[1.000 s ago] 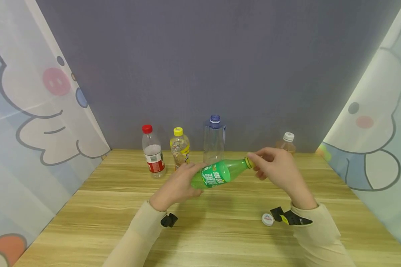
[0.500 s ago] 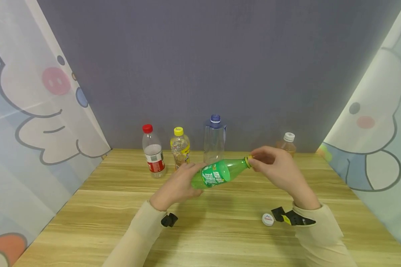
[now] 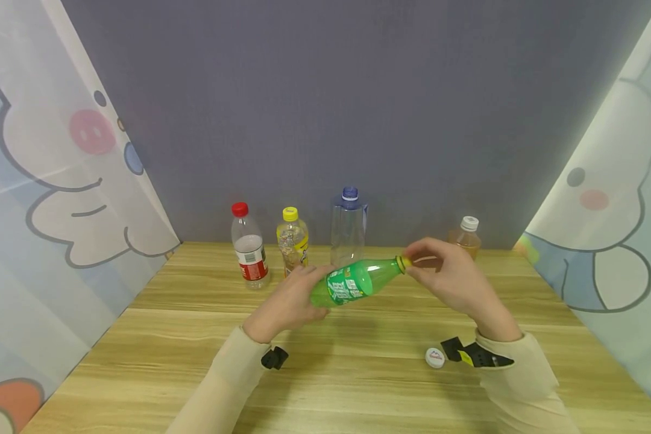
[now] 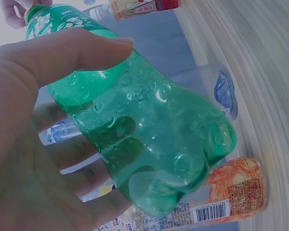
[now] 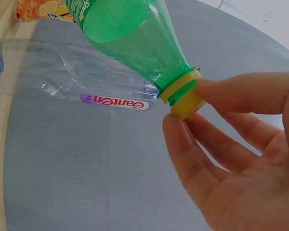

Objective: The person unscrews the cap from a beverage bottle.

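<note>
A green Sprite bottle (image 3: 378, 274) is held in the air above the table, tilted with its neck to the right and a little up. My left hand (image 3: 293, 298) grips its lower body; in the left wrist view the thumb lies across one side and the fingers are behind. My right hand (image 3: 450, 271) pinches the yellow cap (image 5: 187, 104) between thumb and fingertips. Green thread shows between the cap and the yellow ring below it in the right wrist view. A loose white cap (image 3: 434, 357) lies on the table near my right wrist.
Along the back stand a red-capped bottle (image 3: 251, 256), a yellow-capped bottle (image 3: 293, 244), a clear uncapped bottle (image 3: 347, 232) with a blue neck, and a white-capped bottle (image 3: 468, 238) partly behind my right hand. A grey panel (image 3: 325, 108) rises behind the wooden table (image 3: 157, 361).
My right fingers have shifted their hold around the yellow cap, and the right wrist has moved slightly right. The left hand and the bottle stay nearly still.
</note>
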Demonstrator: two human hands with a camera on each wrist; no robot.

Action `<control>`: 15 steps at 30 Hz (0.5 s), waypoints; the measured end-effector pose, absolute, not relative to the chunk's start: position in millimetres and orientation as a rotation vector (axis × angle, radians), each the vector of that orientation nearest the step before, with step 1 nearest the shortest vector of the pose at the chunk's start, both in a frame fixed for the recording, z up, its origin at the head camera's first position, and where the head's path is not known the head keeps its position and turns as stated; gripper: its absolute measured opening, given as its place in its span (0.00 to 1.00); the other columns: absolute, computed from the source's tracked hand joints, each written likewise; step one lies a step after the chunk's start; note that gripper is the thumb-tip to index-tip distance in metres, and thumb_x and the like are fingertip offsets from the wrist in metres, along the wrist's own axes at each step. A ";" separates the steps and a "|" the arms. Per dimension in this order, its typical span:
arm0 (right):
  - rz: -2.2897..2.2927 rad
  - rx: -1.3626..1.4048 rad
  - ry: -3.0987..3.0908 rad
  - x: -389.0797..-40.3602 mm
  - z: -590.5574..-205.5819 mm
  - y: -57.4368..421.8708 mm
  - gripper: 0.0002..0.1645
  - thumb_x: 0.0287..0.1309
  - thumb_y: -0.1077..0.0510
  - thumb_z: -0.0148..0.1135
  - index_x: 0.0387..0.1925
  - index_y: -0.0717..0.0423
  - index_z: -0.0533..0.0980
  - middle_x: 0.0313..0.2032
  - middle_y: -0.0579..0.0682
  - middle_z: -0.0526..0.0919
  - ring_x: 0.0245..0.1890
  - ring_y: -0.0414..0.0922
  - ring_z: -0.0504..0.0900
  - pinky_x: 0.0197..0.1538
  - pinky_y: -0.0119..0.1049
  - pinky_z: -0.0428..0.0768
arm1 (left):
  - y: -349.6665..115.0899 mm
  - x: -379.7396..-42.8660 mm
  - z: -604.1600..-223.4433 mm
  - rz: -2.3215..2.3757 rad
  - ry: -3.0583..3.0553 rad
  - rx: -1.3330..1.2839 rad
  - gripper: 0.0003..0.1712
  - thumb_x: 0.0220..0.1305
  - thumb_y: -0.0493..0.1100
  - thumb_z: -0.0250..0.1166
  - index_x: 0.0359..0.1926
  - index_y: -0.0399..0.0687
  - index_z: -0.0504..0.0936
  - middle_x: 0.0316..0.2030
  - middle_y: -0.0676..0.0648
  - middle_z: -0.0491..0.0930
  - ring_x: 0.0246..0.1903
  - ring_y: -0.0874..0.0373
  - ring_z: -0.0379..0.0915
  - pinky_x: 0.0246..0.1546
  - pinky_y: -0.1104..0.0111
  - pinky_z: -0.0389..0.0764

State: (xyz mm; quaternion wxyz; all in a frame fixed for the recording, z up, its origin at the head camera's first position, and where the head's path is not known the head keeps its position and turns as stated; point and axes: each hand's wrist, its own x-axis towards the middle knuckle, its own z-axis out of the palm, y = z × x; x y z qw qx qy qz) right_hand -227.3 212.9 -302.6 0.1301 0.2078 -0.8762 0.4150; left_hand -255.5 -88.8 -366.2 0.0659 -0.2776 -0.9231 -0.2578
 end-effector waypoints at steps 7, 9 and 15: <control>1.248 0.550 -2.517 -227.3 -301.6 212.2 0.14 0.65 0.59 0.68 0.50 0.60 0.80 0.49 0.56 0.85 0.44 0.52 0.87 0.43 0.36 0.83 | -88.9 -255.0 -366.2 -0.779 -2.782 -0.838 0.49 0.48 0.40 0.81 0.72 0.50 0.70 0.60 0.43 0.78 0.55 0.46 0.70 0.51 0.47 0.78; 1.242 0.499 -2.511 -227.9 -301.2 212.5 0.17 0.68 0.54 0.66 0.52 0.60 0.79 0.50 0.57 0.84 0.46 0.52 0.85 0.45 0.36 0.82 | -88.9 -254.8 -365.9 -0.778 -2.783 -0.839 0.49 0.48 0.40 0.81 0.72 0.49 0.70 0.60 0.43 0.78 0.56 0.45 0.70 0.52 0.47 0.78; 1.172 0.305 -2.587 -227.4 -299.3 212.6 0.29 0.71 0.37 0.57 0.49 0.60 0.81 0.38 0.57 0.86 0.36 0.52 0.83 0.36 0.41 0.81 | -89.1 -254.4 -365.1 -0.777 -2.783 -0.851 0.49 0.48 0.40 0.81 0.72 0.50 0.70 0.59 0.43 0.78 0.54 0.47 0.70 0.50 0.49 0.78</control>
